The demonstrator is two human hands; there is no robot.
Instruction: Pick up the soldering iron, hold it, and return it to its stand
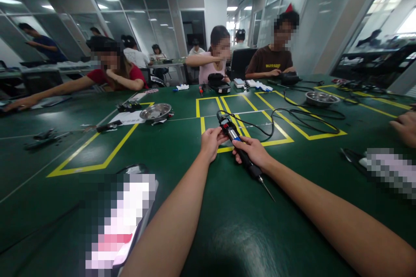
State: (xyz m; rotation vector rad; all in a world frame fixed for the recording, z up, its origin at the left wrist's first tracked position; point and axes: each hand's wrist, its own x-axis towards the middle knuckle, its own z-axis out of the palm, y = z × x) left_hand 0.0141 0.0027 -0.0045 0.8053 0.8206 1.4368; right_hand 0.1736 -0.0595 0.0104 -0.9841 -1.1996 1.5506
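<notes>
Over the green table (177,147), see first the left hand (210,142), narrowed on the corded end of an electric screwdriver (248,164); then the right hand (255,151), wrapped around its black body. Expect probably stiff, moderately heavy handling; grasp by body, sparing the thin bit (268,190).

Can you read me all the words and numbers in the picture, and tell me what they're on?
"WASSUP", a bit fuzzy: on the brown shirt across the table.
Dark marks on the white paper: too blurred to read.
Bottom-left screen and the pinkish blocky patch at right: blurred out.
Screwdriver: no words I can make out.
</notes>
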